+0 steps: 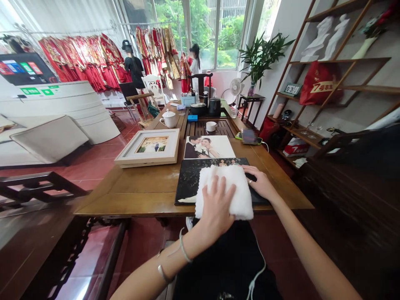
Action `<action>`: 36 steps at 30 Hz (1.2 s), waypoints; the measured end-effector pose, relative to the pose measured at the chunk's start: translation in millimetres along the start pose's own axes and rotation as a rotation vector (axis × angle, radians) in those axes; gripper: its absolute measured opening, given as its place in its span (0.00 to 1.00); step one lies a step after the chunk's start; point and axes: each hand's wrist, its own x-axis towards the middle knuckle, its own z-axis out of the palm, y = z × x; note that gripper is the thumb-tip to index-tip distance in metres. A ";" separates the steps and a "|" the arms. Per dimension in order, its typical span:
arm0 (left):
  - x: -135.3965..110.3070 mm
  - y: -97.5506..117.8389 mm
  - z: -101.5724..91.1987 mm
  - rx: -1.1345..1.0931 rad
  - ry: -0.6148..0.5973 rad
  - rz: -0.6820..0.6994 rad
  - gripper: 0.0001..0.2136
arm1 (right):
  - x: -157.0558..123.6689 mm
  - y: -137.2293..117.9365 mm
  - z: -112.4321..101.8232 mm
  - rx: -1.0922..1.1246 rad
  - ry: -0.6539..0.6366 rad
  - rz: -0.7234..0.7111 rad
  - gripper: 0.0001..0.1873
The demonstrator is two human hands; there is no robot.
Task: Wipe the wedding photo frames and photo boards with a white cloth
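Note:
A folded white towel [229, 183] lies on a dark glossy photo album [190, 179] at the near edge of the wooden table [143, 189]. My left hand [217, 204] lies flat on the towel, fingers spread and stretched out. My right hand [261, 183] rests on the album just right of the towel, fingers extended toward the towel's edge, a ring on one finger. Behind the album lies a white wedding photo print [215, 146], and to its left a white framed photo [150, 146].
Farther back on the table stand a white teapot [169, 118], a white cup [211, 126], a black kettle [214, 106] and a phone [250, 136]. Two people stand by racks of red garments [84, 62]. A wooden shelf [312, 91] lines the right wall; a dark bench [40, 187] is at left.

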 end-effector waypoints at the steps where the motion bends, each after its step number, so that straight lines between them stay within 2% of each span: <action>1: -9.1 -4.1 -0.9 -0.022 -0.016 0.008 0.38 | 0.2 -1.5 0.5 0.001 0.000 -0.006 0.13; 5: -35.9 -27.7 -9.4 -0.081 -0.079 -0.024 0.40 | 0.5 -4.8 2.8 -0.004 0.016 -0.010 0.15; 8: -36.1 -50.8 -18.9 -0.089 -0.108 -0.059 0.39 | 0.0 -4.2 3.7 -0.006 0.024 -0.011 0.15; 11: -16.7 -79.4 -25.5 -0.087 -0.110 -0.047 0.37 | -0.6 -3.4 3.7 0.004 0.030 -0.014 0.16; 15: 25.0 -116.2 -25.3 -0.073 -0.065 0.001 0.32 | -1.2 -3.9 3.1 0.017 0.033 0.004 0.14; 18: 49.7 -124.2 -22.4 -0.042 -0.059 -0.018 0.31 | -1.3 -4.6 2.6 0.027 0.028 0.015 0.13; 21: 59.2 -104.3 -19.7 0.008 -0.082 -0.130 0.31 | -1.3 -5.2 2.6 0.022 0.035 0.017 0.13; 25: 55.1 -49.1 -12.9 0.071 -0.063 -0.245 0.32 | -1.0 -4.7 2.8 0.007 0.037 0.025 0.13; 31: 33.2 29.9 7.5 0.096 -0.001 -0.181 0.38 | -0.5 1.0 0.1 0.038 0.021 0.036 0.15; 34: 17.0 53.1 15.9 0.118 0.012 -0.173 0.39 | -1.2 0.3 -1.5 0.074 0.017 0.034 0.16; 36: 8.6 57.5 16.7 0.109 0.012 -0.157 0.39 | -1.6 -1.7 -1.9 0.088 0.013 0.030 0.17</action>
